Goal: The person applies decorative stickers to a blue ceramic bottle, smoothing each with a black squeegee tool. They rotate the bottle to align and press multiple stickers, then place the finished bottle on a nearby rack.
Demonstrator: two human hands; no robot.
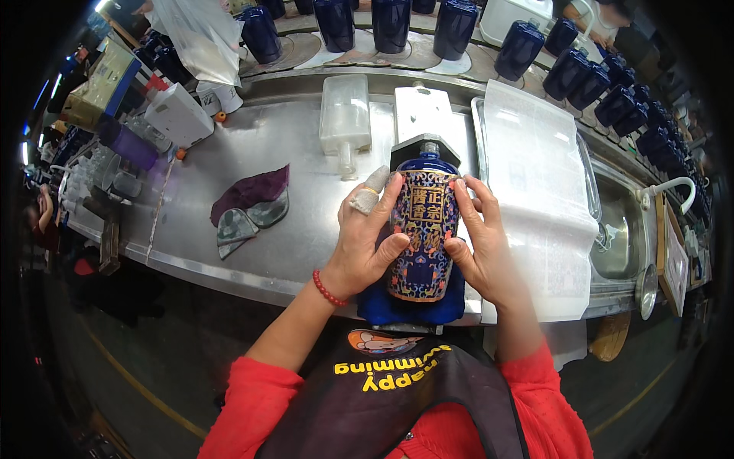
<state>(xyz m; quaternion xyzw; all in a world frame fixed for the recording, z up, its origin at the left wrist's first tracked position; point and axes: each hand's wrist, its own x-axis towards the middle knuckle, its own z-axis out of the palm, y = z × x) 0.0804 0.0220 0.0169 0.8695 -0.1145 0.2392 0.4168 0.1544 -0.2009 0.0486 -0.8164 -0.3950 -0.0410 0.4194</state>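
Note:
A dark blue bottle (422, 264) with a colourful floral and gold pattern lies in front of me, its clear neck pointing away. Its lower end is over a blue cloth pad (375, 306); a dark angular stand (446, 150) shows around the neck. My left hand (365, 241), with pale wraps on two fingers and a red bead bracelet, presses index finger and thumb against the bottle's left side. From the right, my right hand (485, 249) holds the opposite side, thumb on the lower pattern and fingertips near the shoulder. Both hands steady it between them.
Left of the bottle are a folded purple and grey cloth (252, 203) and an overturned clear bottle (345, 115). White sheets (535, 199) lie at right beside a sink (618, 237). Plain blue bottles (391, 27) line the far curved rack. Jars and a white box (178, 115) crowd the left.

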